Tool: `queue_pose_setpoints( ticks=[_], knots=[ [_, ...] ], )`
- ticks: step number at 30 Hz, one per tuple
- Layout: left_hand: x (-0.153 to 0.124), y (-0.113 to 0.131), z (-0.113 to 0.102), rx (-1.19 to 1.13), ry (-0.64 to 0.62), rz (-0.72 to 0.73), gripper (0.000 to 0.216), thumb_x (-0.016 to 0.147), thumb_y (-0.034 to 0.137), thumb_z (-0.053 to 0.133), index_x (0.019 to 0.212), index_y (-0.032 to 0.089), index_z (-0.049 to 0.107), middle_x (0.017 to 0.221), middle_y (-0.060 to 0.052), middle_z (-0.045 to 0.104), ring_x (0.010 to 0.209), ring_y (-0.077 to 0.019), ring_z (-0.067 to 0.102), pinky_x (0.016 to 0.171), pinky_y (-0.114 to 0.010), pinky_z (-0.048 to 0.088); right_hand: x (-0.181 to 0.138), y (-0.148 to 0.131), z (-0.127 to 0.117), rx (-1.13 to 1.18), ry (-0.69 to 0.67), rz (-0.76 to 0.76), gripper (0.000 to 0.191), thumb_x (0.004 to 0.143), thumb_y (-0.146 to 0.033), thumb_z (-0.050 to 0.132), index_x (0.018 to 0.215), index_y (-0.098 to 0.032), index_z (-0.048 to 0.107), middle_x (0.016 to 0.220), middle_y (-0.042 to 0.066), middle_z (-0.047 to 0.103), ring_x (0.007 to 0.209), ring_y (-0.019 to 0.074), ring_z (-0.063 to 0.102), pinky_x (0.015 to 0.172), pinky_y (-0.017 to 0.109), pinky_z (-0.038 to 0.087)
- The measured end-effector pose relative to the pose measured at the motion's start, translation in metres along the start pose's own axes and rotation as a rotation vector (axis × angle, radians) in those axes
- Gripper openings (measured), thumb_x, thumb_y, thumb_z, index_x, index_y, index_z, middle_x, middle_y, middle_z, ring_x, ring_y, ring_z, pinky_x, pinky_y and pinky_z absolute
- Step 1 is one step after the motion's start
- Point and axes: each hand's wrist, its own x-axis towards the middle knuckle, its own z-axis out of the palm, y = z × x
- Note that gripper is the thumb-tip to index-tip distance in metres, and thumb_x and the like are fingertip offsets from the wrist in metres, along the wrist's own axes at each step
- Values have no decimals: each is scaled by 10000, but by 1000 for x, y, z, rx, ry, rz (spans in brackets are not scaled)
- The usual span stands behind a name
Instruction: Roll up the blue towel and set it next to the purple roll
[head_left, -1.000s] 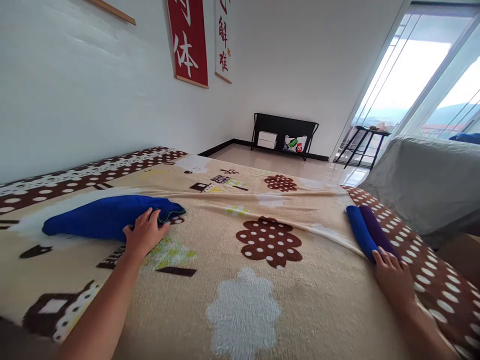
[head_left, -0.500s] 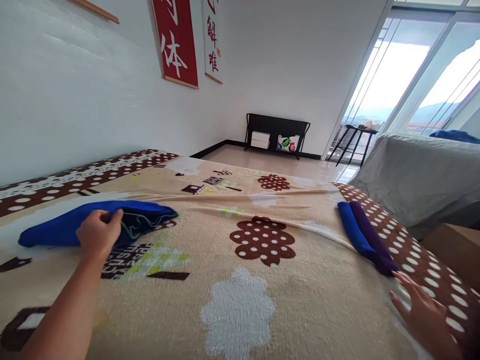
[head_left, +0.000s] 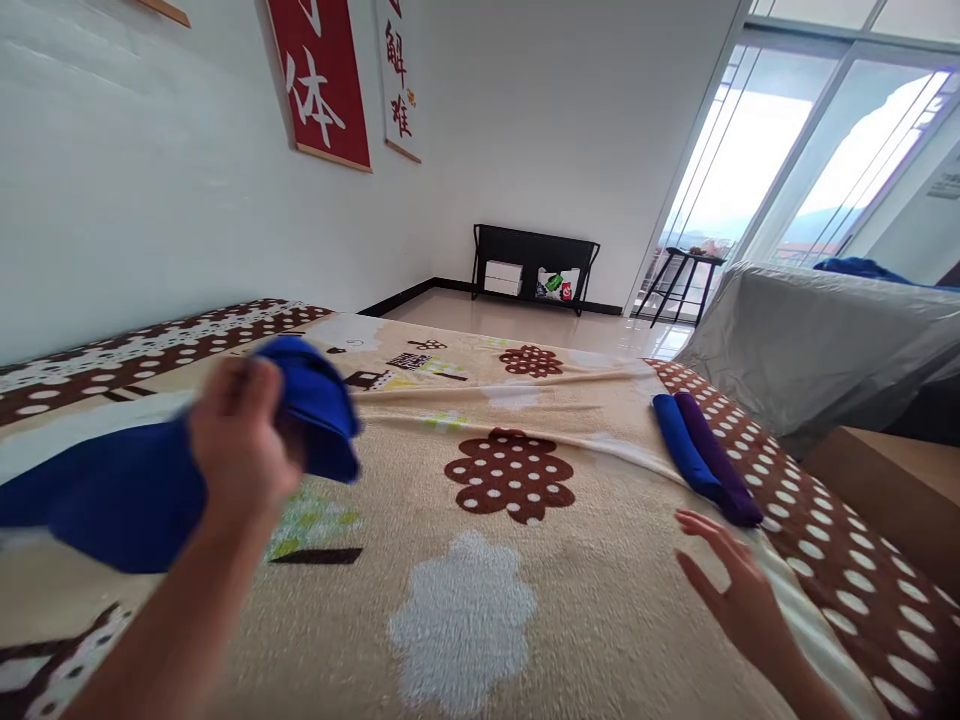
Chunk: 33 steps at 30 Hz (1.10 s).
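Note:
My left hand is closed around a bright blue cloth and holds it lifted above the patterned beige blanket; the hand and cloth are blurred by motion. My right hand hovers open above the blanket's right side, fingers spread, holding nothing. Just beyond it lie a rolled blue cloth and a rolled purple cloth, side by side on the brown dotted border.
A grey covered sofa stands to the right, with a wooden box edge below it. A black low shelf sits against the far wall. Red and white scrolls hang on the left wall. Glass doors are at the right.
My left hand has gripped the blue cloth and raised it off the blanket. My right hand has left the rolled cloths and moved left, open above the blanket.

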Motion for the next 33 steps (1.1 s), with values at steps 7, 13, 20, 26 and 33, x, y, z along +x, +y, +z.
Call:
queue_pose_setpoints(
  ticks=[7,13,20,26,33],
  knots=[
    [-195,42,68,-206,-1094,-463,304,757,435,769,730,186,596,725,18,563,669,-110,501,617,-245,422,5,-141,12,540,-205,-90,342,959,-521,482,996,-241,676,891,57,702,809,180,664,724,268,539],
    [-227,27,66,-160,-1271,-547,484,684,480,818,605,180,446,651,44,446,647,-99,386,599,-266,291,-5,-160,24,553,-344,19,479,886,-624,546,650,-208,532,570,-25,508,529,91,449,514,202,353],
    [-217,20,60,-207,-1288,-672,409,652,399,859,620,164,526,653,45,477,643,-87,407,585,-234,303,-16,-151,28,945,-434,471,337,840,-508,676,766,-190,591,657,-36,460,618,89,417,566,206,347],
    [-166,4,50,-468,-383,-1001,352,624,393,861,806,221,615,708,63,610,617,-82,552,603,-199,478,9,-109,12,1267,164,861,297,692,-440,817,830,-228,663,725,-32,600,665,104,532,615,209,467],
    [-144,40,-4,-367,13,-697,364,522,376,872,831,297,697,845,26,732,770,-194,669,610,-269,577,-20,-85,-42,1111,495,702,209,771,-471,727,870,-308,640,833,-40,671,781,145,634,715,287,554]
  ],
)
